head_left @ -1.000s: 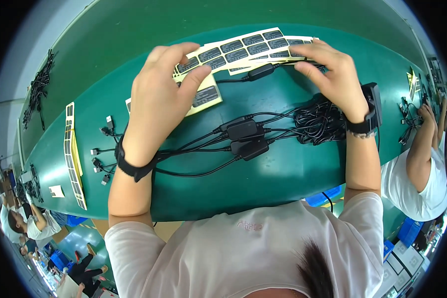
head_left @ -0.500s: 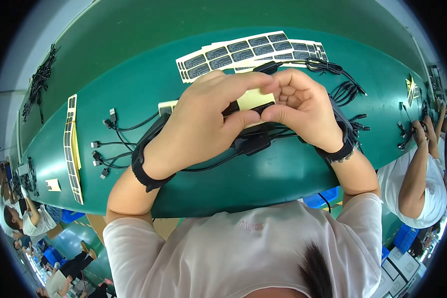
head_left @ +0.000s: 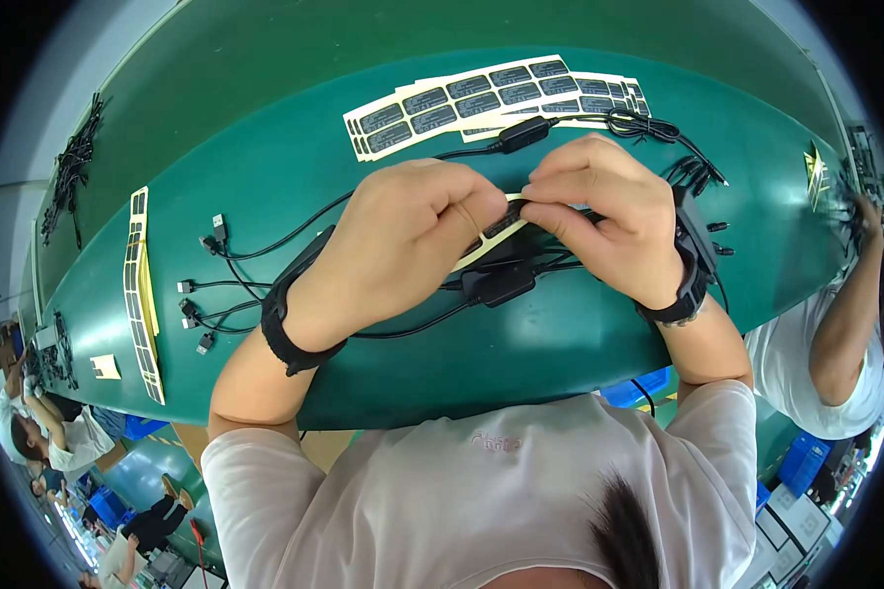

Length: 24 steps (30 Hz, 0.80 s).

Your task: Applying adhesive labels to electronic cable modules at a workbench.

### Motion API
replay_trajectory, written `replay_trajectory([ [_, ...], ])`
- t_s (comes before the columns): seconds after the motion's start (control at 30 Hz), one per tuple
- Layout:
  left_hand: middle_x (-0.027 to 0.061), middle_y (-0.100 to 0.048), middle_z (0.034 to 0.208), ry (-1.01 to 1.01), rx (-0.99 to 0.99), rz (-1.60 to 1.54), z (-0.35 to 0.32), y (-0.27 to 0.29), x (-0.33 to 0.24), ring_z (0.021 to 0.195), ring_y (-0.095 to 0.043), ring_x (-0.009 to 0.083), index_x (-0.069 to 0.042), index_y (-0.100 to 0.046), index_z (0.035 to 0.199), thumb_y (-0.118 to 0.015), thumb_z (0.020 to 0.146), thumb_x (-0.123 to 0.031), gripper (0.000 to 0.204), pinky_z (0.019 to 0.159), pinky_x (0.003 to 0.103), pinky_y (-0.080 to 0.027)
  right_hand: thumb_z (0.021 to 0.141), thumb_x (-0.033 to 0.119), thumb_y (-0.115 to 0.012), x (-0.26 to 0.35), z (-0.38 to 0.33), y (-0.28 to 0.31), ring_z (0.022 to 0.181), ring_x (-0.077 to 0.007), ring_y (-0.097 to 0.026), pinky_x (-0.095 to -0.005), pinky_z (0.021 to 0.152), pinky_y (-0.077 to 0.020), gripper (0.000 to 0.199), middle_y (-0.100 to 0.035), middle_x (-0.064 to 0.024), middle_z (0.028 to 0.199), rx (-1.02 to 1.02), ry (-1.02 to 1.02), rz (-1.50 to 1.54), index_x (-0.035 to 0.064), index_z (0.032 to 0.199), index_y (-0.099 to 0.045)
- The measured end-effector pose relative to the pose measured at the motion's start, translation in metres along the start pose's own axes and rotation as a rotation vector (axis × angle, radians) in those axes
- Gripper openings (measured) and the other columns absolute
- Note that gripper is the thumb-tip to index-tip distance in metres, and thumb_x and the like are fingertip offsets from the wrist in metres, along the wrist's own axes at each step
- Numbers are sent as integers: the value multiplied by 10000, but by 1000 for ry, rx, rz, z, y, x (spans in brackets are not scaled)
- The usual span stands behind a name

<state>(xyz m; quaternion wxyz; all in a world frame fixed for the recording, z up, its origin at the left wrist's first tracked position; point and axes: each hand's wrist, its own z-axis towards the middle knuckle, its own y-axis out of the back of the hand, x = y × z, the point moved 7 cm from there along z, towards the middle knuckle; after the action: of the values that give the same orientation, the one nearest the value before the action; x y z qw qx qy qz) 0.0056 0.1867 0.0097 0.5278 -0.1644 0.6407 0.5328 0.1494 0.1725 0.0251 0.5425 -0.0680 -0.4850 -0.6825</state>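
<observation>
My left hand (head_left: 393,231) is closed on a narrow, pale-backed strip of black labels (head_left: 502,232), which shows between my two hands. At the strip's upper end, my right hand (head_left: 614,211) pinches with thumb and forefinger, their tips close to those of the left. Just beneath lies a black cable with a small box-shaped module (head_left: 501,285). Beyond the hands, another cable's black module (head_left: 525,135) rests near the label sheets. My palms and wrists hide parts of the cables and a dark object below.
Sheets of black labels (head_left: 462,106) lie at the back. USB plugs (head_left: 219,231) fan out on the left, near a long label strip (head_left: 141,294). Coiled cable (head_left: 643,126) sits at back right. Co-workers flank the green table (head_left: 442,378), one on the right (head_left: 820,363).
The label strip has turned and now shows narrow and tilted between my hands. My right fingers have closed into a pinch at its end. The module behind my hands is now uncovered.
</observation>
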Motion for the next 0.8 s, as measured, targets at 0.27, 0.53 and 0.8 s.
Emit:
replay_trajectory([
  [0.27,118,-539,582,236,-65,-181,4,9,40,505,-452,274,23,-579,740,-576,824,-156,198,500,341,-384,658,-46,-713,-7,1,14,752,-212,-579,-297,640,-472,240,-599,-94,819,80,-74,223,14,884,-660],
  [0.53,109,-555,624,153,180,286,-1,39,17,564,-526,264,-13,-579,786,-624,739,-116,122,535,337,-417,710,-65,-651,-24,-14,-27,728,-207,-598,-280,682,-485,477,-632,-85,825,347,-340,123,69,1163,-581],
  [0.8,85,-600,741,-127,84,309,-13,7,-8,657,-598,265,-48,-618,930,-728,690,-124,274,607,340,-484,761,-57,-633,-25,-8,-8,730,-162,-598,-255,717,-469,561,-656,-50,788,229,-397,196,57,1287,-476],
])
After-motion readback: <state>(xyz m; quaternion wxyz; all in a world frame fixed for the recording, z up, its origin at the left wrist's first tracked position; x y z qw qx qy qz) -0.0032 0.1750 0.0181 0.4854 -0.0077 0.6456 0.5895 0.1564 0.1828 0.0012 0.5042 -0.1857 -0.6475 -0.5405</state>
